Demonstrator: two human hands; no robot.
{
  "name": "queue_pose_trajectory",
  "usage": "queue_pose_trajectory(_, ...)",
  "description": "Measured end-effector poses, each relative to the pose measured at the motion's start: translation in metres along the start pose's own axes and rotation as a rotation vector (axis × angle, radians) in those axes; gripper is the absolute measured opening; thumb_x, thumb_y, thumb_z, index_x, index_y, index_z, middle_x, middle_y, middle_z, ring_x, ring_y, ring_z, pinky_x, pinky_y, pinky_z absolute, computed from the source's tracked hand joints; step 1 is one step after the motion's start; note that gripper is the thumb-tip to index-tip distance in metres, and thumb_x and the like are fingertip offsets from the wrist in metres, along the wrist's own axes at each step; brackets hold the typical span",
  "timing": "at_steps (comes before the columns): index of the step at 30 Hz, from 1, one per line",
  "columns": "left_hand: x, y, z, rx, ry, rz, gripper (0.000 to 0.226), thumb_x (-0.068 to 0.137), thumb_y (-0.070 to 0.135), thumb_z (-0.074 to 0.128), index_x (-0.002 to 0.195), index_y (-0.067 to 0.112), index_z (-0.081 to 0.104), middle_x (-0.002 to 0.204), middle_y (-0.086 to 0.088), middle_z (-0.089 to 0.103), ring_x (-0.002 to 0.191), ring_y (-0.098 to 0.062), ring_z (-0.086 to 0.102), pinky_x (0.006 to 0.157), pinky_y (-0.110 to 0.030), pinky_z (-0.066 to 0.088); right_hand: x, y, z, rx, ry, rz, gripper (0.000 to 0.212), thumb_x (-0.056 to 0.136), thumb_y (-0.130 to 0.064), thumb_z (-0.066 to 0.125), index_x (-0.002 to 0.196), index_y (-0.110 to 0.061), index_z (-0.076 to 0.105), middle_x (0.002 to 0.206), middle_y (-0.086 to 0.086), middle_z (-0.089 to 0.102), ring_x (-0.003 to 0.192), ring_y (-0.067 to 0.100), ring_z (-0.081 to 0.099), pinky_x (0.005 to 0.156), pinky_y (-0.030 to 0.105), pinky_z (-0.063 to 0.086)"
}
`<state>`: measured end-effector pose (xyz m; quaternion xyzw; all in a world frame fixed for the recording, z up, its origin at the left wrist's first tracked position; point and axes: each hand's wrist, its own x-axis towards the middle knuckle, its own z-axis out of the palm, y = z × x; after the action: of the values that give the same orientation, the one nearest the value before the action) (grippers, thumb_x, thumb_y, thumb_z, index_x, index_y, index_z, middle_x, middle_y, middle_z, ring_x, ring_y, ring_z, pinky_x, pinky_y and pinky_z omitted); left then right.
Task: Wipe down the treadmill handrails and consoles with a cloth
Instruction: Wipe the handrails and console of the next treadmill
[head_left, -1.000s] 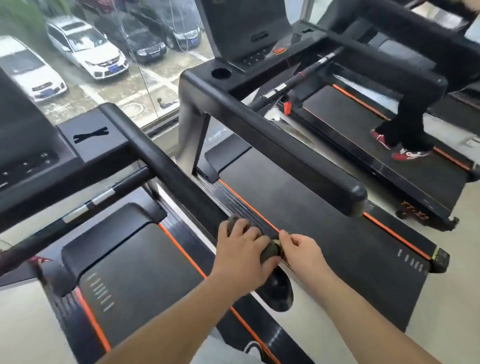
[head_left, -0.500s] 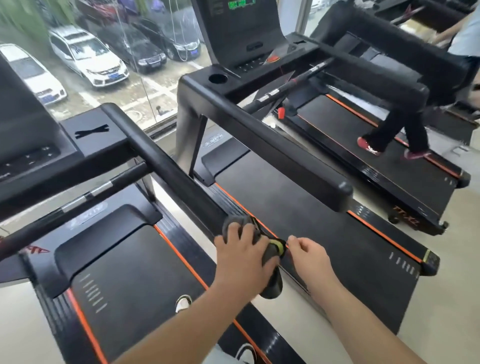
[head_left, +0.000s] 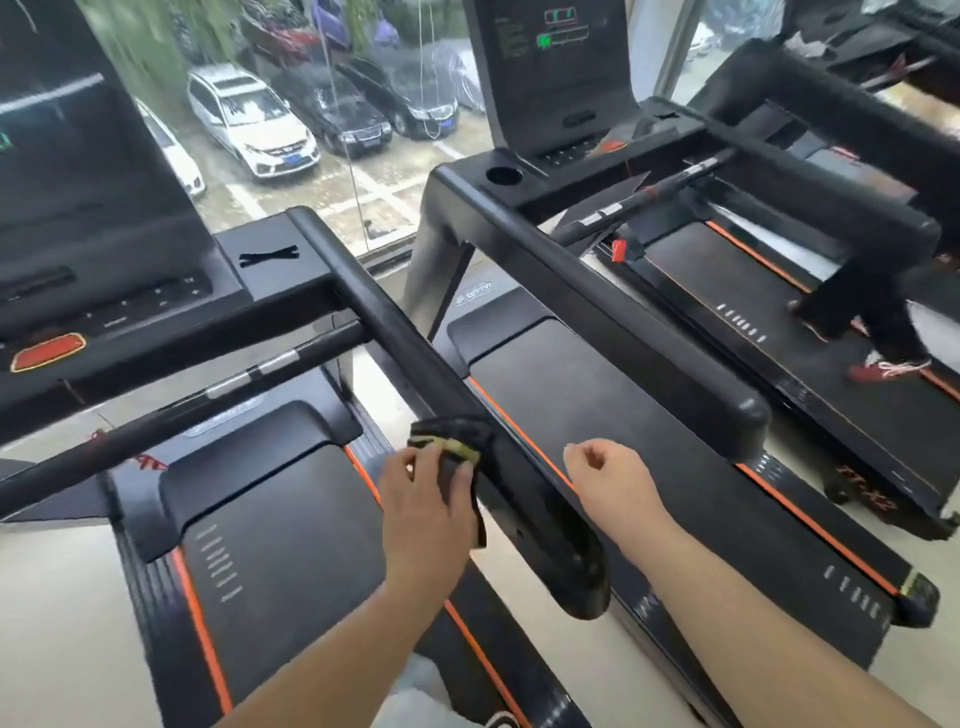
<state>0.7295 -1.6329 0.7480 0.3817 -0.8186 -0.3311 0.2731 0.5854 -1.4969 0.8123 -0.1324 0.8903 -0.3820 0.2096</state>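
- Black cloth (head_left: 451, 434) is lying bunched against the handrail (head_left: 374, 306), at lower centre of the frame.
- Left hand (head_left: 423, 501) is gripping the cloth, pressing it to the rail.
- Right hand (head_left: 605, 475) is hovering just right of the rail, fingers loosely curled, holding nothing.

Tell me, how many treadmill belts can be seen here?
3: the left belt, the middle belt, the right belt under a walker's shoes. Others may hide beyond.
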Motion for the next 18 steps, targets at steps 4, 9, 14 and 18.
queue_pose_trajectory(4, 0.036, 0.026, 0.003, -0.313, 0.091, -0.332, 0.036, 0.102, 0.043, 0.047, 0.128, 0.02, 0.057, 0.122, -0.004, 0.049, 0.119, -0.022, 0.044, 0.109, -0.039, 0.037, 0.029, -0.025, 0.028, -0.042, -0.053, -0.016, 0.042, 0.101, -0.033, 0.054, 0.062, -0.018, 0.047, 0.055, -0.008, 0.049, 0.061, 0.016, 0.046, 0.063, 0.034, 0.037)
queue_pose_trajectory(9, -0.015, 0.053, 0.041, -0.321, -0.314, -0.547, 0.067, 0.109, 0.04, 0.036, 0.165, 0.022, 0.004, 0.169, -0.007, 0.007, 0.155, -0.026, 0.014, 0.124, -0.035, 0.016, 0.064, -0.054, 0.054, -0.083, -0.089, -0.019, 0.028, 0.101, -0.038, 0.054, 0.083, -0.019, 0.065, 0.083, -0.005, 0.067, 0.09, 0.023, 0.063, 0.078, 0.032, 0.044)
queue_pose_trajectory(14, 0.04, 0.037, 0.045, -0.309, -0.324, -0.69, 0.071, 0.109, 0.046, 0.032, 0.164, 0.015, 0.0, 0.167, -0.011, 0.017, 0.146, -0.031, 0.033, 0.116, -0.04, 0.033, 0.097, -0.092, 0.075, -0.125, -0.121, -0.027, 0.031, 0.1, -0.037, 0.055, 0.094, -0.011, 0.07, 0.093, 0.002, 0.071, 0.095, 0.025, 0.064, 0.091, 0.04, 0.052)
queue_pose_trajectory(18, 0.129, 0.012, 0.035, -0.258, -0.258, -0.73, 0.062, 0.11, 0.04, 0.034, 0.159, 0.007, 0.015, 0.161, -0.021, 0.029, 0.137, -0.04, 0.043, 0.108, -0.043, 0.037, 0.121, -0.105, 0.092, -0.123, -0.12, -0.007, 0.034, 0.101, -0.037, 0.054, 0.096, -0.008, 0.07, 0.093, 0.004, 0.072, 0.095, 0.025, 0.065, 0.093, 0.043, 0.053)
